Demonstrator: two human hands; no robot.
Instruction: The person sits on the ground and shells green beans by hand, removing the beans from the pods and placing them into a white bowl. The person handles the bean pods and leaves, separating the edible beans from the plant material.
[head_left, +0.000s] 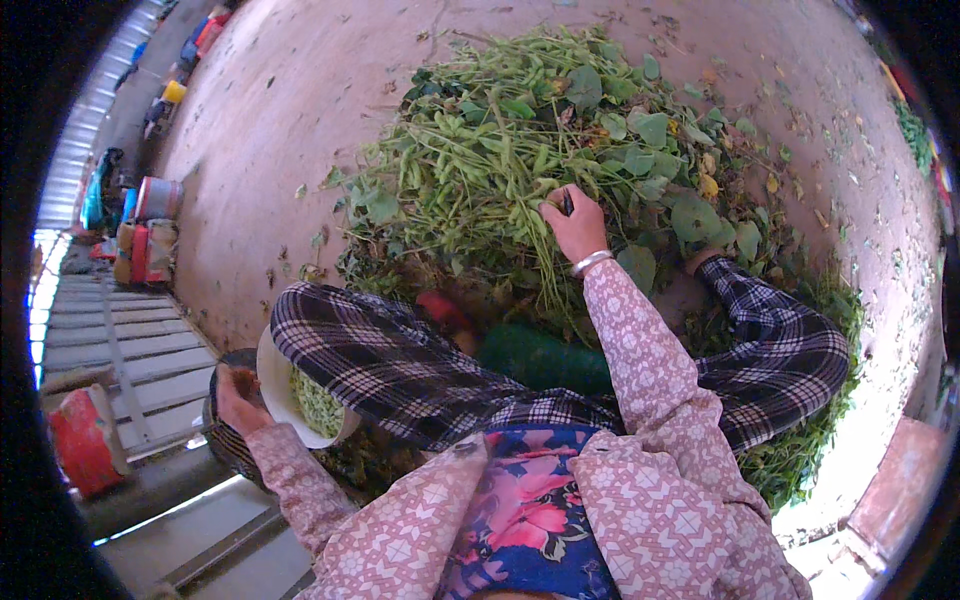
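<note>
A large heap of green soybean plants (465, 150), with pods and leaves, lies on the floor before me. My right hand (576, 221) is at its near side, fingers closed around some bean stems (551, 277) that hang toward my lap. A small black thing (568, 202) shows at its fingers; what it is I cannot tell. To my left stands a white bucket (271, 382) holding a pile of small green beans or pods (319, 405). Beyond it, my left hand (241, 401) is over a dark round container (225, 442); its fingertips are partly hidden.
My bent legs in plaid trousers (375, 352) frame the near side of the heap. Green cloth or sacking (544, 356) lies between them. More plants (795, 457) lie at my right. Paint-worn tubs (159, 199), a red block-like object (86, 439) and slatted boards (142, 337) stand left.
</note>
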